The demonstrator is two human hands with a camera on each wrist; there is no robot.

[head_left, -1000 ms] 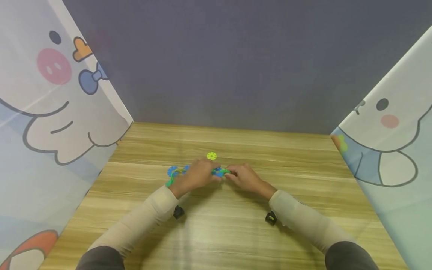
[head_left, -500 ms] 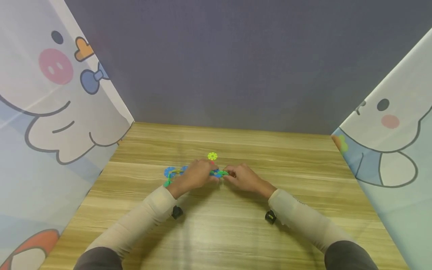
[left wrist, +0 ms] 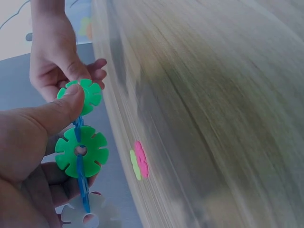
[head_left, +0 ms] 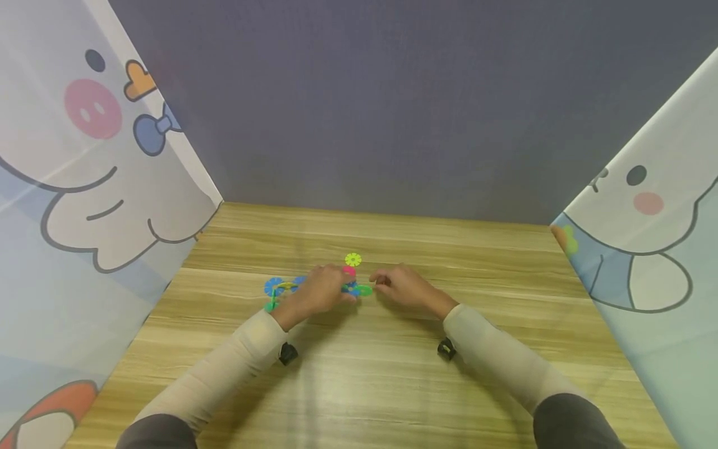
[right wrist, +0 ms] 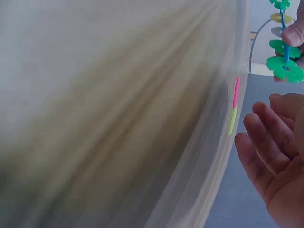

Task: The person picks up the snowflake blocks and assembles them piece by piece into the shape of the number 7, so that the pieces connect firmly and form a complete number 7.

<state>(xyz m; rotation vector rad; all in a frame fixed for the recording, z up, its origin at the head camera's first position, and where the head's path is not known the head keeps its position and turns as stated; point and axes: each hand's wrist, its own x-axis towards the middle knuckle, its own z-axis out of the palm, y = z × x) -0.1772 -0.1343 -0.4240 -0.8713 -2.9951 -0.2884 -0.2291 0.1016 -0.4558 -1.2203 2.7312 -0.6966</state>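
Note:
My left hand (head_left: 321,290) grips a chain of interlocking plastic snowflake discs above the table, thumb and fingers pinching it near one end. Blue (head_left: 273,286), green and yellow discs alternate along it, and part of the chain is hidden behind the hand. In the left wrist view, green discs (left wrist: 97,156) are joined by blue ones seen edge-on, with a pale disc (left wrist: 102,213) lower down. A green disc (head_left: 364,290) forms the right end. Just right of it is my right hand (head_left: 408,288), holding nothing, its fingers loosely bent and apart from that disc in the right wrist view.
A loose yellow-green disc (head_left: 353,259) and a pink disc (head_left: 349,271) lie on the wooden table (head_left: 449,249) beyond the hands. A dark grey panel (head_left: 387,112) stands at the back, with cartoon-printed panels (head_left: 645,262) on both sides.
My right hand has let go of the green end disc, leaving a gap. My left hand has shifted left with the chain, and the pink disc now shows more.

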